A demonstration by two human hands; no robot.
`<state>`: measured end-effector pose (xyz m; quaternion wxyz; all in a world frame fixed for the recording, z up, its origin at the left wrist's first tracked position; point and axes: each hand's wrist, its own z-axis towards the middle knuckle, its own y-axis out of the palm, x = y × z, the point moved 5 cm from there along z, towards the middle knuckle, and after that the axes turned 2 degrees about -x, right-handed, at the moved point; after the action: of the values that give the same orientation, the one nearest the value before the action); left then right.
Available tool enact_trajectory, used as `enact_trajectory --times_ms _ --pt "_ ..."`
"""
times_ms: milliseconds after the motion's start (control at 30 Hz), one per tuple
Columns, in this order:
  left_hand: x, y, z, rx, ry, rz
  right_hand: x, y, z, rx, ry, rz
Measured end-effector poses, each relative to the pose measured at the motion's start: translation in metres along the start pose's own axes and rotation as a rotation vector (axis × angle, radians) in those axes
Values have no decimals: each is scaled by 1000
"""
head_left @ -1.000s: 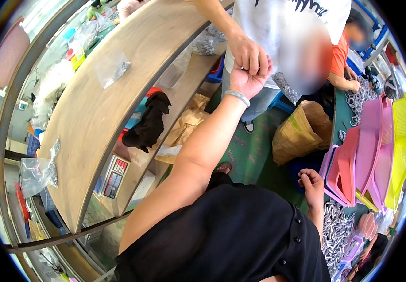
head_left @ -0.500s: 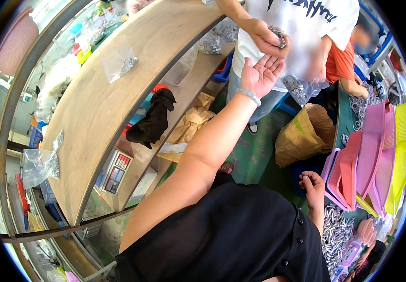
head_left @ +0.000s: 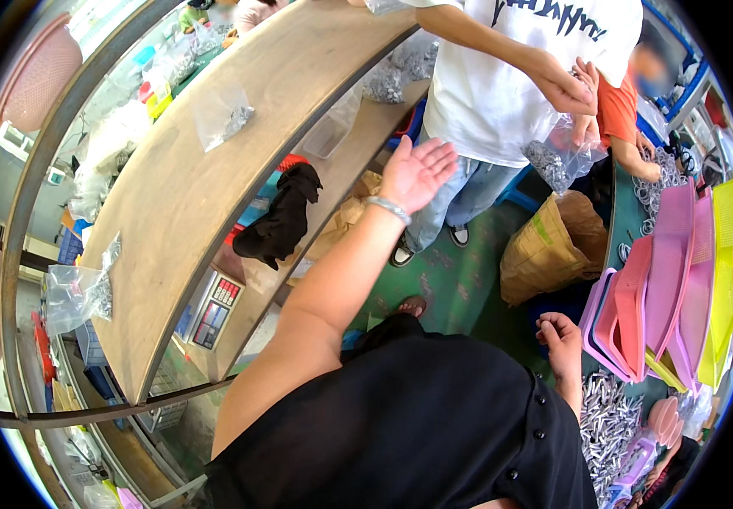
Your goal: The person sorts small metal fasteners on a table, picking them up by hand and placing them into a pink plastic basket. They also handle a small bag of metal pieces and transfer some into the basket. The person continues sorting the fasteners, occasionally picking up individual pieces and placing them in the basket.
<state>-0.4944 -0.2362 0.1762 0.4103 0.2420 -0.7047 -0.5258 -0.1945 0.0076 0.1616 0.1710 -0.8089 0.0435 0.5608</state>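
- Above the green floor [head_left: 464, 288], left hand [head_left: 418, 176] outstretched, palm bare, fingers extended.
- Beside stacked baskets [head_left: 670, 263], right hand [head_left: 562, 339]: fingers loosely curled; any grip cannot be told.
- Beneath a co-worker's hand [head_left: 585, 127], parts bag [head_left: 550, 165] hangs, presumably held topmost against spillage.

Wooden worktop [head_left: 158, 225], left: one clear plastic bag [head_left: 224, 120] of small silvery pieces toward the far end; another bag [head_left: 76, 297] at its left edge. Lower shelf [head_left: 250, 293], beneath: electronic scale [head_left: 214, 310] with keypad, near; black cloth [head_left: 283, 219], beyond it; clear plastic tub [head_left: 329, 137], farther still. Brown paper sack [head_left: 544, 259], open-topped, right, on green floor [head_left: 459, 293]. Pink basket [head_left: 42, 78], far left. Grey rings [head_left: 670, 201], heaped, far right.
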Motion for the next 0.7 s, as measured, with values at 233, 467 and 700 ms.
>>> enact_trajectory --times_ms 233,467,700 --pt "209 -3 -76 833 941 1269 10 -6 -6 49 18 13" --pt "340 -39 -131 1663 672 1714 23 -2 1 28 31 39" --pt "402 -70 -110 1341 751 1784 11 7 12 2 28 5"
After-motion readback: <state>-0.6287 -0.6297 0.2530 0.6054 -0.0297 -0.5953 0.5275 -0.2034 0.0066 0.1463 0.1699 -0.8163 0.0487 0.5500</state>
